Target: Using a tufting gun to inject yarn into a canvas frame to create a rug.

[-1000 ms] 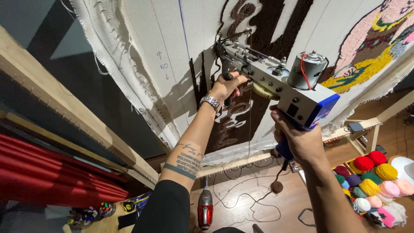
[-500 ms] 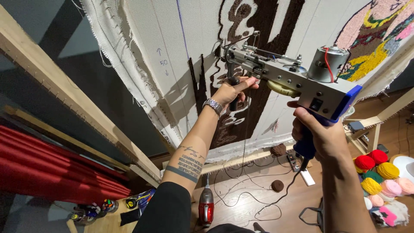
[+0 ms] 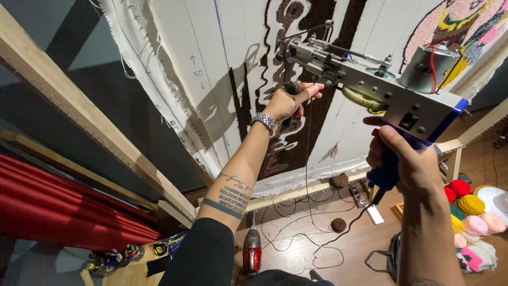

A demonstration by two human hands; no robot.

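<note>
At the far left, a pale wooden frame beam (image 3: pixel 79 114) slants down past folds of red fabric (image 3: pixel 63 212), and the white woven backing cloth (image 3: pixel 211 63) is stretched over it. Dark brown tufted yarn shapes (image 3: pixel 296 132) run down the middle of that cloth. The left hand (image 3: pixel 288 101), a metal-link watch (image 3: pixel 264 123) at its wrist, is closed around the black front handle (image 3: pixel 292 87) under the nose of the silver metal tufting gun (image 3: pixel 360 85), its grip clamped there with the thumb lying along the top. The gun sits higher and further right than half a second ago, and its needle end now meets the cloth at the upper part of the brown column, so the work in hand appears to have climbed along that strip. A thin dark yarn strand (image 3: pixel 308 159) hangs from the gun toward the wooden floor (image 3: pixel 338 254). To the right, the right hand (image 3: pixel 407 164) is wrapped tight on the blue pistol handle (image 3: pixel 385 175) below the cylindrical grey motor (image 3: pixel 428 66). Coloured yarn balls (image 3: pixel 468 204) lie low at the right edge.
</note>
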